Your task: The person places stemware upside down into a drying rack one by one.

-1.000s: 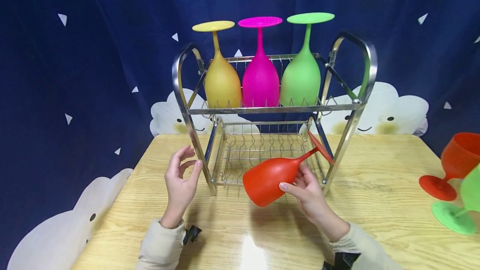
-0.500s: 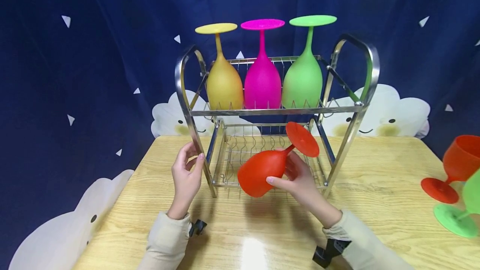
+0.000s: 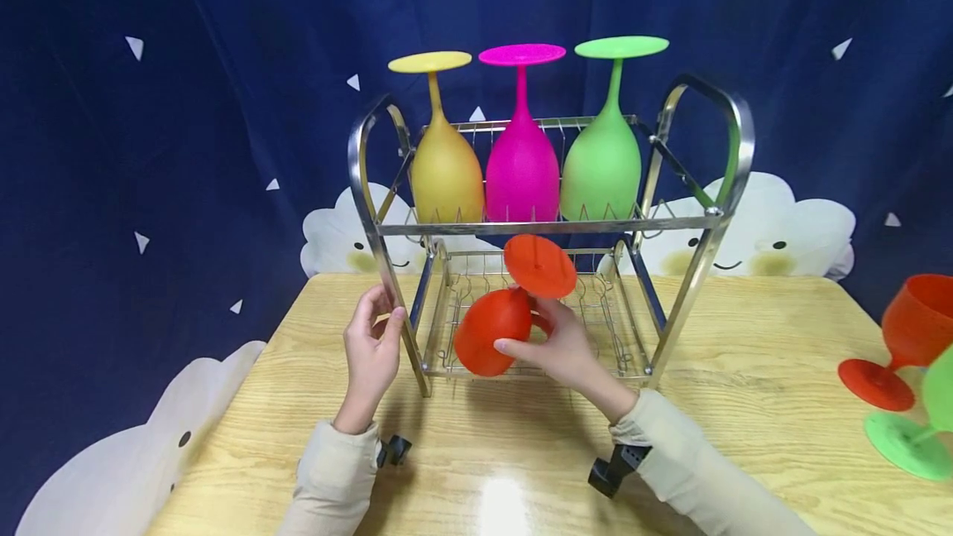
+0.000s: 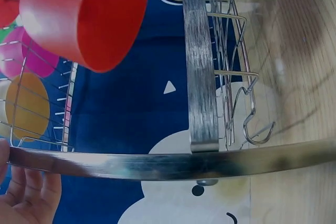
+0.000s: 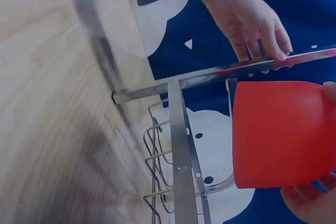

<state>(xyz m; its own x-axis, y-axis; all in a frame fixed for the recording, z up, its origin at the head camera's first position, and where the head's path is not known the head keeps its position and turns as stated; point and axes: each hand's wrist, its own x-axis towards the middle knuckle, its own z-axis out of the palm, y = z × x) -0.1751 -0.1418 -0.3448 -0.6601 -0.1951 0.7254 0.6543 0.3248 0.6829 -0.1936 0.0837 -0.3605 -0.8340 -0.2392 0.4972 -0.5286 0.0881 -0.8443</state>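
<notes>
**Red glass [image 3: 491,333] in right hand [image 3: 558,346]; rack [image 3: 462,228] part filled**

Status: the work appears part-way along. On the upper shelf, at the top centre of the head view, a yellow glass [image 3: 447,168], a pink glass [image 3: 522,164] and a light green glass [image 3: 603,160] stand upside down in a row; I judge these three as placed. The red glass is in hand and not set down. At the right edge, a second red glass [image 3: 919,321] and a second green glass [image 3: 908,445], the latter cut by the frame, stand on the table [image 3: 767,354], feet down. Whether they belong to the same work, I cannot tell.

Location: the red glass is at the centre of the head view, below the upper shelf's front bar, against the lower shelf [image 3: 633,375]. Contact with that shelf cannot be confirmed.

Orientation: the long axis is tilted, running from lower left to upper right. The mouth points down and left; the foot is uppermost, its flat underside turned toward me. In the left wrist view the open mouth shows at the upper left.

Hands: the right hand holds the bowl, thumb on the near side. The left hand [image 3: 372,354] grips the rack's left front post, left of centre.
</notes>
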